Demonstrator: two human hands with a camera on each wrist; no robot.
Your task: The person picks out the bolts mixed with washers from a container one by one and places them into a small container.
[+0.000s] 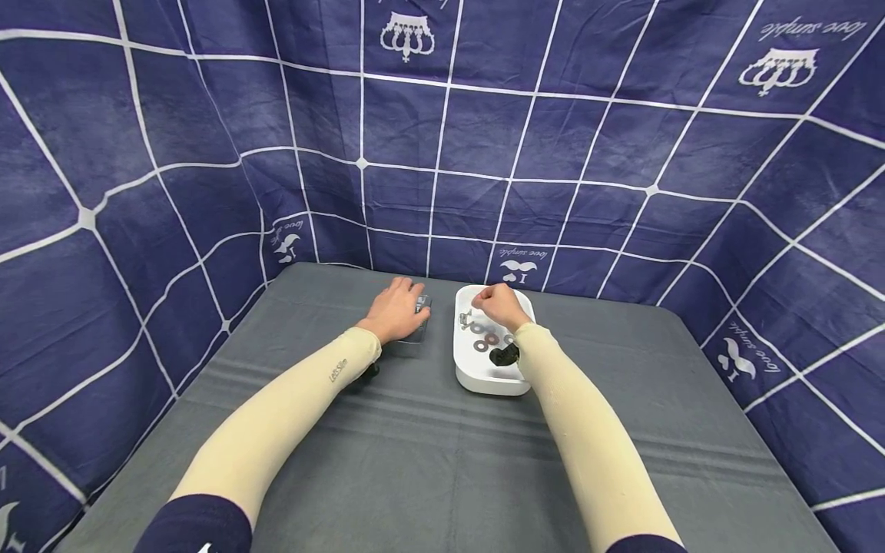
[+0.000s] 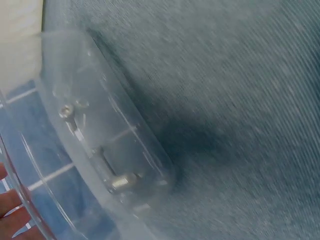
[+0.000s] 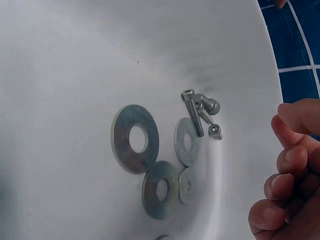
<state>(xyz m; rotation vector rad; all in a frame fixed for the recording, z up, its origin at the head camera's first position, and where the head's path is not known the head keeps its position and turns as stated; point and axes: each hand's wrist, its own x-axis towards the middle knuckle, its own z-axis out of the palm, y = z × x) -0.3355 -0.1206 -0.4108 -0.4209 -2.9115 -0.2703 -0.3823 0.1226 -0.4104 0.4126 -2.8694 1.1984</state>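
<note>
My left hand [image 1: 396, 311] holds a clear plastic box [image 1: 416, 333] on the grey surface. In the left wrist view, its fingers [image 2: 14, 212] show at the box's clear edge; the thumb is out of that view. Several metal screws [image 2: 117, 181] lie inside the box. Over the far part of a white tray [image 1: 494, 384] is my right hand [image 1: 503, 305], with curled fingers and thumb and index tips together. Nothing shows between those tips. Several flat washers [image 3: 135, 139] and a small cluster of hex socket screws [image 3: 192, 111] lie on the tray floor.
The grey cloth-covered table [image 1: 415, 461] extends around both containers. A blue curtain with white grid lines [image 1: 470, 138] hangs behind and at both sides. The white tray stands to the right of the clear box, with a narrow gap between them.
</note>
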